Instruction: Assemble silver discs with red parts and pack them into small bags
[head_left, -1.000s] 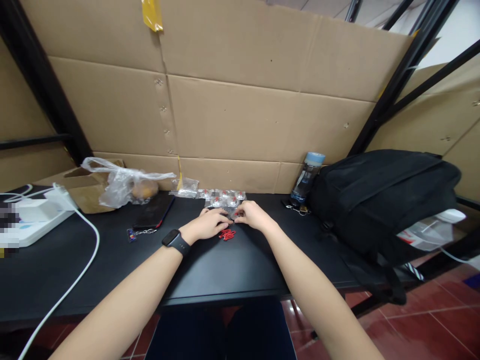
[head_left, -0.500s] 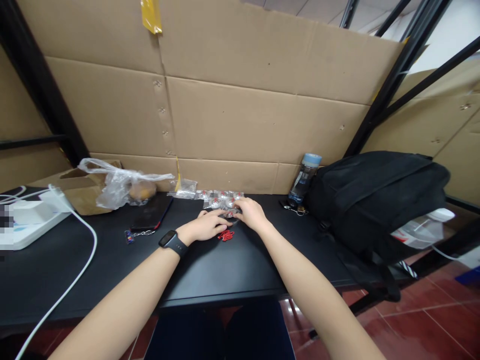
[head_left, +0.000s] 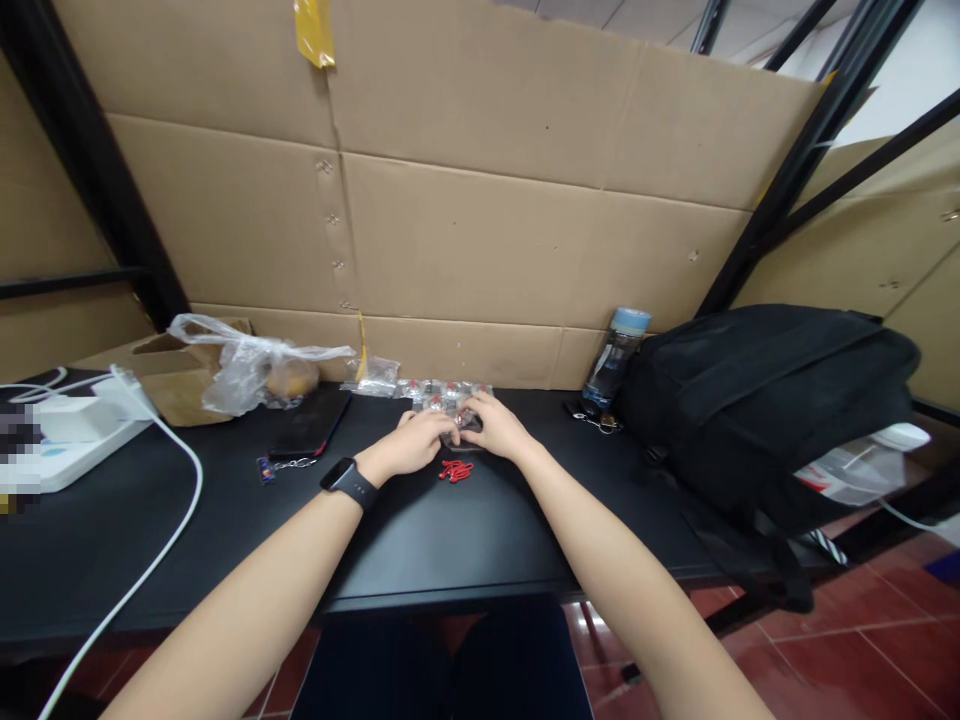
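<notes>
The black table (head_left: 465,550) is backed by a tall sheet of cardboard (head_left: 465,230), whose top is cut off along much of the upper edge. At the table's rear, near the cardboard, small clear packets (head_left: 436,400) with red marks are laid in a cluster, their near side covered by fingers; what is inside cannot be made out. The left hand (head_left: 416,442) and right hand (head_left: 499,425) are brought close together there, fingers curled to a narrow spread — whether anything is pinched by either cannot be told. Just in front, a red cord (head_left: 455,471) is left in full view. A bottle (head_left: 619,360) is partly hidden by a backpack (head_left: 765,390), and a power strip (head_left: 90,440) is cut off at left, partly pixelated.
</notes>
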